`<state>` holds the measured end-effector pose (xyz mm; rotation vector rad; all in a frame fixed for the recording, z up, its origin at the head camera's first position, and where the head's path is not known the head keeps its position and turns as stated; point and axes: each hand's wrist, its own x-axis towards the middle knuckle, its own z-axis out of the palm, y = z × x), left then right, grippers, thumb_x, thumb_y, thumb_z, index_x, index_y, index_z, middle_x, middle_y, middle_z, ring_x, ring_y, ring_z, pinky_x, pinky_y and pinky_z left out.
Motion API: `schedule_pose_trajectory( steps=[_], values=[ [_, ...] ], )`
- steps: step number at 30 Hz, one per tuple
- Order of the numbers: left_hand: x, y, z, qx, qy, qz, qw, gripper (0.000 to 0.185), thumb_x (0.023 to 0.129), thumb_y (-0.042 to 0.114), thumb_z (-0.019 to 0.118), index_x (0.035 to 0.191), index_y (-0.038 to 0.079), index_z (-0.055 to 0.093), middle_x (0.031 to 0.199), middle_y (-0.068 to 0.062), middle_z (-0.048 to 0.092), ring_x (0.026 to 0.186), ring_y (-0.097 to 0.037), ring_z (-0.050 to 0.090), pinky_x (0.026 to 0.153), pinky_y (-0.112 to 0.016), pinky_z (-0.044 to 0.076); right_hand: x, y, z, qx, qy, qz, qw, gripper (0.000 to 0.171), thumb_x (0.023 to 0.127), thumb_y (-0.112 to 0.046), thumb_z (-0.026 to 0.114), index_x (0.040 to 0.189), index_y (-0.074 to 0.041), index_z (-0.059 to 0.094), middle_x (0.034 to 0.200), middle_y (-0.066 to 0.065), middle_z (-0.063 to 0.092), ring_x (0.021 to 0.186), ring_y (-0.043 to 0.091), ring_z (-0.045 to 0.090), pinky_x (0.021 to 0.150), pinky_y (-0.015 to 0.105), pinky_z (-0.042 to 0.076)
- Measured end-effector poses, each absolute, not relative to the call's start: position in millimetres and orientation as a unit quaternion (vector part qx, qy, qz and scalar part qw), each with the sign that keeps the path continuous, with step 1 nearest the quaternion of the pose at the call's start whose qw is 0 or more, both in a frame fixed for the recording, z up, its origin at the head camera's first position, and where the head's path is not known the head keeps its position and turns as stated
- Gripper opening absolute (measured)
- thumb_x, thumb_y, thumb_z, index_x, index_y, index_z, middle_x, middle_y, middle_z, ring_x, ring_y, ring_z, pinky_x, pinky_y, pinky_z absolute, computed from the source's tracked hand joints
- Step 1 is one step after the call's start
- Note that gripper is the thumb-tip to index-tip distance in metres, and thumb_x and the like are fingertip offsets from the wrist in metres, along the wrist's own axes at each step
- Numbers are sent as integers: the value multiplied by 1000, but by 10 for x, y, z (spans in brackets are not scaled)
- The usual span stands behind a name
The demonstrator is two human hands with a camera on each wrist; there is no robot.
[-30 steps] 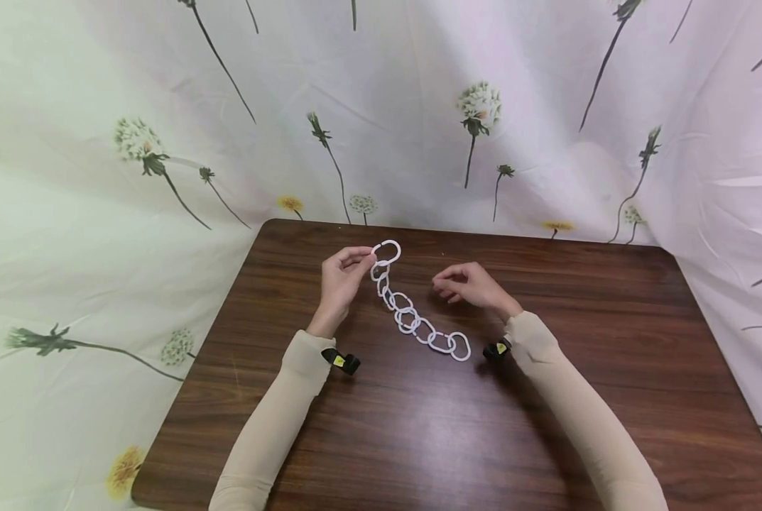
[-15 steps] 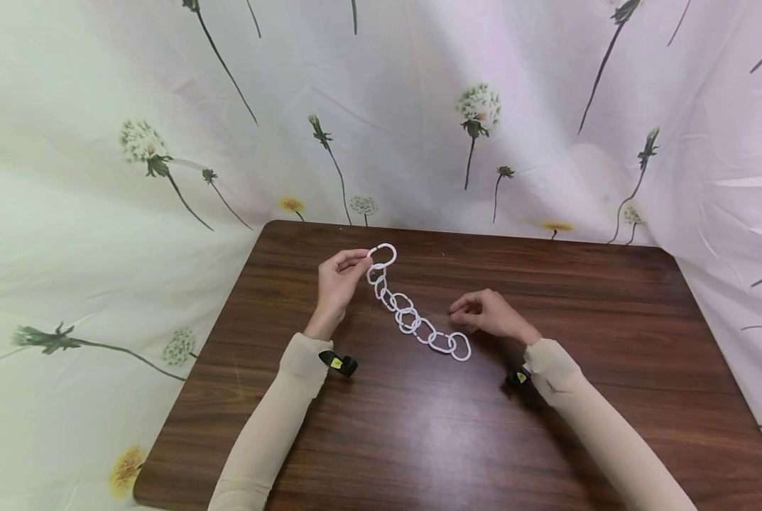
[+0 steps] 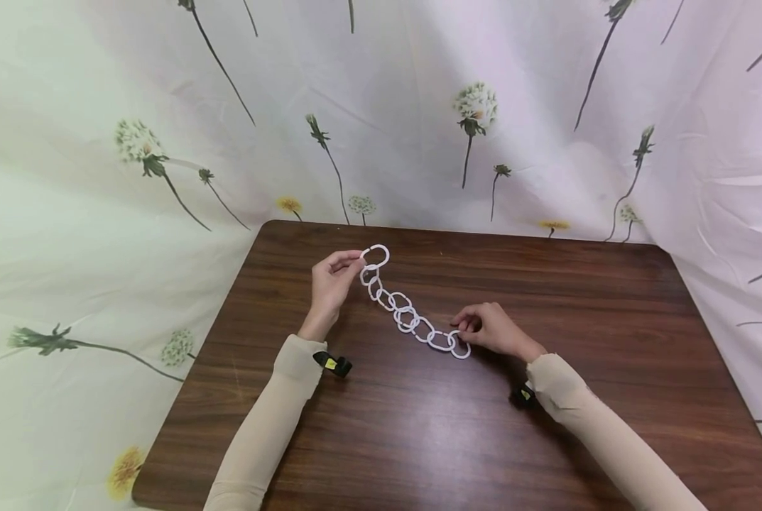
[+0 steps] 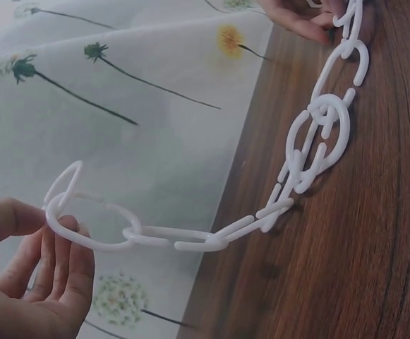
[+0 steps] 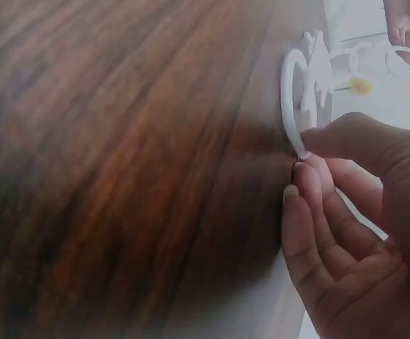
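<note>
At the left, the left hand (image 3: 329, 284) pinches the far end ring of the white plastic chain (image 3: 409, 316) between thumb and forefinger, lifting that end just off the counter (image 3: 419, 440); the left wrist view shows the other fingers (image 4: 56, 265) loosely curled under the ring, not closed around it. From there the chain runs slantwise toward the right, most of its links lying on the wood, a few bunched and overlapping near the middle. At the right end, the right hand (image 3: 492, 330) has thumb and forefinger tips pressed together on the last ring (image 5: 296, 106), a light pinch on a thin rim. Likely trouble: both grips are only fingertip holds on smooth plastic, so a pull along the chain could slide a ring out of either pinch and drop that end. The bunched middle links could catch on each other and jerk rather than straighten. If the rings have open gaps, as the left wrist view suggests, a twist or a hard tug might spring a link apart and split the chain.
</note>
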<state>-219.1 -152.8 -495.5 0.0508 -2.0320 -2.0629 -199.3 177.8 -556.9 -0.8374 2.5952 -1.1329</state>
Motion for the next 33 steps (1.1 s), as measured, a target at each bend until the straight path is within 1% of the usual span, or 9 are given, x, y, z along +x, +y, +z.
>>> schedule_pose_trajectory(
  steps=[6, 9, 13, 16, 21, 26, 28, 30, 33],
  values=[
    [-2180, -1554, -4971, 23, -698, -707, 114, 28, 87, 13, 75, 108, -4, 70, 89, 2, 72, 75, -3, 67, 68, -12, 56, -1949, 1778, -5570, -265, 885, -374, 85, 24, 75, -3, 76, 99, -7, 74, 74, -3, 66, 64, 4, 58, 58, 15, 50],
    [-2171, -1565, -4992, 28, -698, -706, 112, 27, 86, 13, 75, 108, -4, 70, 87, 4, 72, 75, -3, 67, 67, -12, 56, -1927, 1794, -5576, -255, 888, -376, 78, 21, 76, -3, 74, 96, -8, 75, 73, -3, 65, 62, 3, 57, 56, 15, 49],
    [-2167, -1610, -5028, 26, -699, -706, 115, 26, 86, 11, 76, 107, -4, 70, 87, 6, 72, 76, -3, 67, 70, -13, 58, -1910, 1831, -5576, -236, 880, -404, 81, 13, 81, -2, 70, 92, -9, 73, 75, 1, 65, 58, 5, 59, 50, 20, 53],
    [-2165, -1666, -5065, 25, -701, -703, 120, 26, 85, 10, 76, 106, -4, 71, 87, 6, 73, 77, -3, 67, 72, -17, 60, -1907, 1861, -5557, -219, 860, -450, 103, 8, 87, -3, 67, 93, -6, 71, 78, 7, 68, 59, 13, 65, 49, 28, 59],
    [-2149, -1761, -5117, 35, -707, -699, 101, 28, 86, 11, 75, 108, -5, 70, 88, 6, 73, 78, -2, 68, 74, -18, 61, -1921, 1945, -5527, -193, 836, -502, 110, 6, 91, -6, 68, 95, -2, 69, 82, 16, 71, 65, 25, 71, 56, 35, 63],
    [-2092, -1852, -5120, 49, -706, -701, 87, 27, 86, 9, 74, 108, -6, 69, 86, 5, 72, 76, -4, 68, 69, -14, 59, -1910, 2031, -5476, -163, 819, -538, 116, 13, 91, -4, 66, 101, 5, 66, 89, 25, 69, 73, 35, 72, 63, 43, 64],
    [-2072, -1884, -5125, 55, -708, -699, 85, 27, 87, 8, 74, 109, -6, 69, 87, 3, 72, 76, -4, 68, 69, -14, 60, -1895, 2062, -5461, -154, 810, -553, 116, 14, 91, -3, 66, 102, 7, 64, 89, 27, 68, 73, 33, 72, 65, 45, 64],
    [-2066, -1912, -5131, 59, -710, -697, 87, 27, 87, 7, 73, 110, -7, 68, 89, -1, 73, 77, -5, 68, 71, -17, 61, -1882, 2097, -5446, -148, 800, -570, 113, 16, 91, 0, 65, 104, 10, 62, 89, 28, 68, 73, 30, 72, 67, 46, 64],
    [-2078, -1959, -5173, 62, -714, -691, 95, 28, 87, 7, 73, 111, -8, 68, 92, -7, 72, 76, -4, 69, 74, -20, 62, -1885, 2162, -5468, -139, 790, -588, 104, 18, 91, 0, 65, 104, 11, 61, 88, 25, 68, 71, 20, 72, 67, 45, 64]
  ],
)
